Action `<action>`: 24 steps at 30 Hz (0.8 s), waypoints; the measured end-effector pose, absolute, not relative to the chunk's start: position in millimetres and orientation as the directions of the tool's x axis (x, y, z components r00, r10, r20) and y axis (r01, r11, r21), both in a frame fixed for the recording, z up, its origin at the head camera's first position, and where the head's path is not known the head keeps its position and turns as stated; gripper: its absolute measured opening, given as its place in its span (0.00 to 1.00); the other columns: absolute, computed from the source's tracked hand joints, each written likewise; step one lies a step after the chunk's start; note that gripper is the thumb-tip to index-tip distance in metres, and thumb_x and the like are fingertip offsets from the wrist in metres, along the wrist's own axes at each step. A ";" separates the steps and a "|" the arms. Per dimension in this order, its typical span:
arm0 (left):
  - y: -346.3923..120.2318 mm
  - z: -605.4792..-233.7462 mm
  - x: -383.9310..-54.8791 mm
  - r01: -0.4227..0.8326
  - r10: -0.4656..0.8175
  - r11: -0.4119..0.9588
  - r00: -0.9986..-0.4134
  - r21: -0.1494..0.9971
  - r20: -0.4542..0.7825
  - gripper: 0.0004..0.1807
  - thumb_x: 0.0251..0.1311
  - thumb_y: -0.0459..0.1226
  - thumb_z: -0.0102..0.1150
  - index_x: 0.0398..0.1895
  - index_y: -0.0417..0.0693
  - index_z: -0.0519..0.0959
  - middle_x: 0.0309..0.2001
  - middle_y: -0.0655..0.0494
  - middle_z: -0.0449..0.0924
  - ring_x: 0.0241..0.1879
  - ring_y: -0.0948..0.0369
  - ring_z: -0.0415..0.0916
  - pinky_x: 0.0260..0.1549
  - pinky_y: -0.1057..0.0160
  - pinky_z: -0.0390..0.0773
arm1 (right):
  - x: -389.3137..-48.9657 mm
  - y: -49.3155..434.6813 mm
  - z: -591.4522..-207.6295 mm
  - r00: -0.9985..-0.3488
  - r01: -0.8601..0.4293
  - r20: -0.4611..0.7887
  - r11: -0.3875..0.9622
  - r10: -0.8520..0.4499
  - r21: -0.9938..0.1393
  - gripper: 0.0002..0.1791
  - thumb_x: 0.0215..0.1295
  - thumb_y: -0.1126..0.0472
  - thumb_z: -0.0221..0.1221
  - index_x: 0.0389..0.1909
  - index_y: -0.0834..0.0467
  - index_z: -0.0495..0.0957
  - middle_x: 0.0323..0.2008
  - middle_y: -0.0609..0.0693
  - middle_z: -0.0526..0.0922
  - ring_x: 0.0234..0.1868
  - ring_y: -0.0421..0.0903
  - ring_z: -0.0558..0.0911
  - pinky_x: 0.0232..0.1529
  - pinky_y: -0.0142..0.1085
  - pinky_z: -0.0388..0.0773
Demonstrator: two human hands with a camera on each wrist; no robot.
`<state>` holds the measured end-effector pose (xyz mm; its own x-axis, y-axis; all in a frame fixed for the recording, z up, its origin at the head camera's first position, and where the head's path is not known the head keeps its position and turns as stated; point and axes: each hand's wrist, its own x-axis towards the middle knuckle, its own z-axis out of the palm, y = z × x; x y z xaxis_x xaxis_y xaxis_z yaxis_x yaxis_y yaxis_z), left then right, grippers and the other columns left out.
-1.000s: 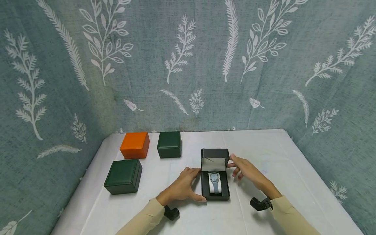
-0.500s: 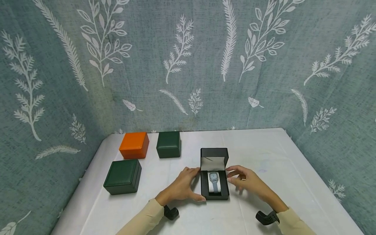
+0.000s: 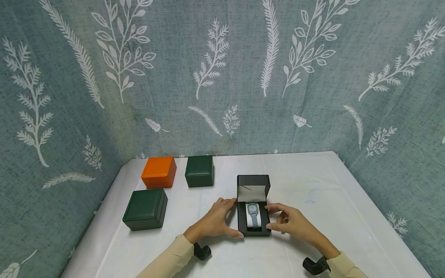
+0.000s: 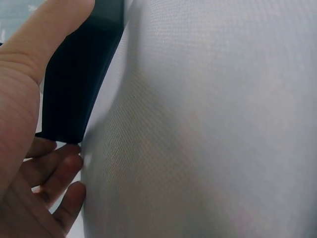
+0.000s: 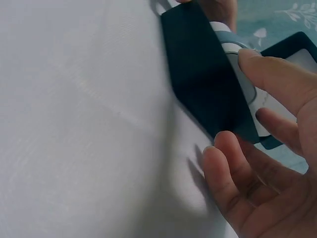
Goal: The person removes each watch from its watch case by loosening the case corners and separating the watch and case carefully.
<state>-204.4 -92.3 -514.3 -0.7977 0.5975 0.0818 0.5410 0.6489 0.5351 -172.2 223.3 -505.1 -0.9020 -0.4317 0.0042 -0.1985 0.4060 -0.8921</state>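
Down along the right side of the black box [image 3: 253,233] my right hand [image 3: 291,221] has shifted, from beside the raised lid [image 3: 253,180] to nearer the front corner; my left hand [image 3: 216,220] stays where it was. The box stands upright on the white counter [image 3: 313,185], right of the middle, lid tilted up at the far end. Inside, a watch [image 3: 253,210] with a grey-blue strap sits around a white cushion [image 3: 248,223], between my hands.

My left hand is spread along the box's left side, fingertips by the hinge, thumb by the front corner. My right hand is loosely bent and open, thumb and index apart at the right rim; I cannot tell whether they press it.

Counter stretches from my right hand to the slanting right edge, and more lies between the box and the back edge. Patterned cloth [image 3: 243,77] walls the back and both sides. Well left of the box, an orange box [image 3: 158,171] and a green box [image 3: 199,170] stand near the back edge; a larger green box [image 3: 144,206] sits closer to me, beyond my left forearm.
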 end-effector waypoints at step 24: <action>-96.8 -513.7 -206.4 0.530 0.611 0.626 -0.789 0.571 0.063 0.65 0.44 0.64 0.78 0.78 0.37 0.61 0.71 0.47 0.70 0.63 0.55 0.65 0.66 0.50 0.69 | -171.0 219.9 -513.0 -0.899 -0.253 0.058 0.405 -0.434 -0.879 0.31 0.62 0.53 0.74 0.65 0.54 0.77 0.51 0.55 0.81 0.33 0.42 0.77 0.30 0.33 0.76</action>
<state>-206.4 -96.8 -513.7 -0.7894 0.6106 0.0629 0.5301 0.6264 0.5715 -171.0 219.9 -513.0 -0.8989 -0.4342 0.0583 -0.2528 0.4053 -0.8785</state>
